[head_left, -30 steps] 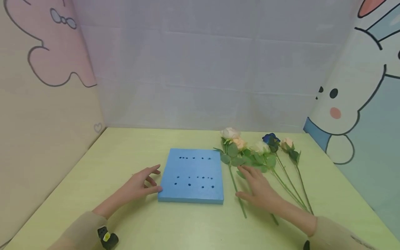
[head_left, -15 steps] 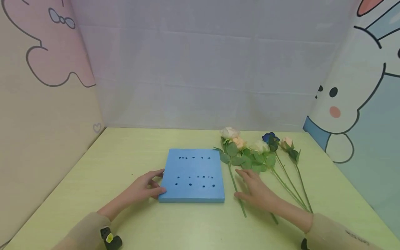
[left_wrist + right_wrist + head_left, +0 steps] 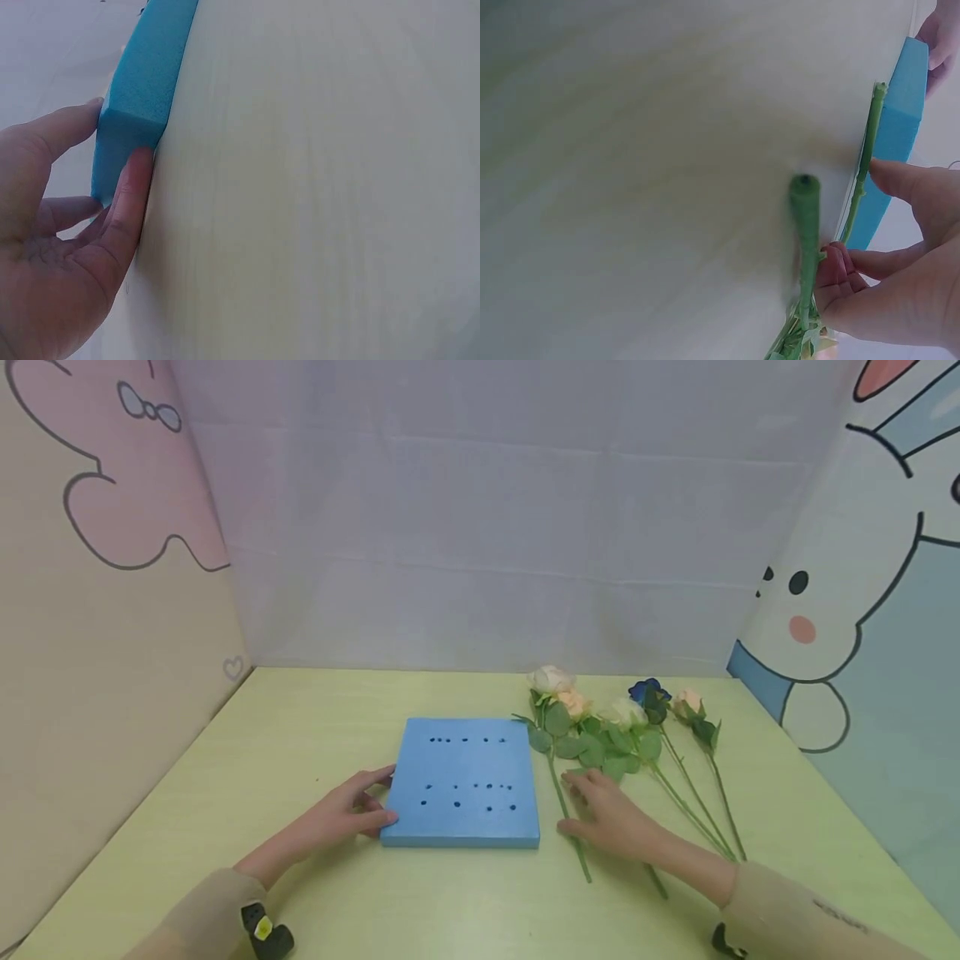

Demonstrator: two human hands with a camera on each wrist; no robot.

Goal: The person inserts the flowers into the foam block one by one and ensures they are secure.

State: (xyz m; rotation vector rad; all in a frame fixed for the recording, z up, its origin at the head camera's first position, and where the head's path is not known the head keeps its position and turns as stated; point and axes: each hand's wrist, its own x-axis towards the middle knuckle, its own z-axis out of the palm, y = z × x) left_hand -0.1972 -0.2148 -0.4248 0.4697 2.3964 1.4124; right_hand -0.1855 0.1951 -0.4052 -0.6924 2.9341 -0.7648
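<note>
- Left hand [image 3: 337, 814], head view: thumb and fingers bent round the near-left edge of the board [image 3: 420, 764], which lies flat just right of it. Looks like foam: light, stiff, dents easily. Hold it by the sides, lightly.
- Right hand [image 3: 615, 818], head view: fingers loosely bent, moderate gap, thumb over the near stem [image 3: 559, 789]. Blooms [image 3: 551, 679] lie beyond the fingers, probably light and delicate; take bare stem.
- Left wrist: fingertips meet the board about one corner; thick sides should give decent purchase.
- Right wrist: near stem by the thumb, second stem [image 3: 805, 217] beside the fingertips. No clear pinch; contact can't be told. Stems look knobbly, fairly stiff, low slip risk.
</note>
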